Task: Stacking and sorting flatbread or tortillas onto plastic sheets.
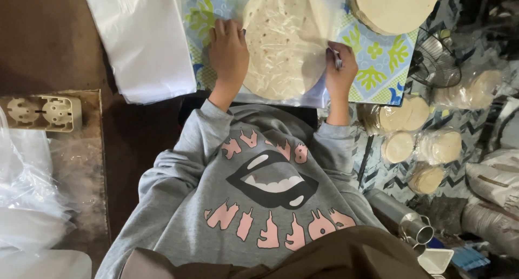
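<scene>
Clearly, the stack of flatbreads (278,46) lies inside a clear plastic bag (319,19) on the patterned cloth (378,68). The left hand (228,52) presses flat on the stack's left edge to steady it; the right hand (340,68), at its right edge, pinches the bag so the film stays taut.

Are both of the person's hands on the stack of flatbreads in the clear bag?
Yes, the left hand rests on one edge of the bagged flatbreads and the right hand grips the opposite edge.
</scene>
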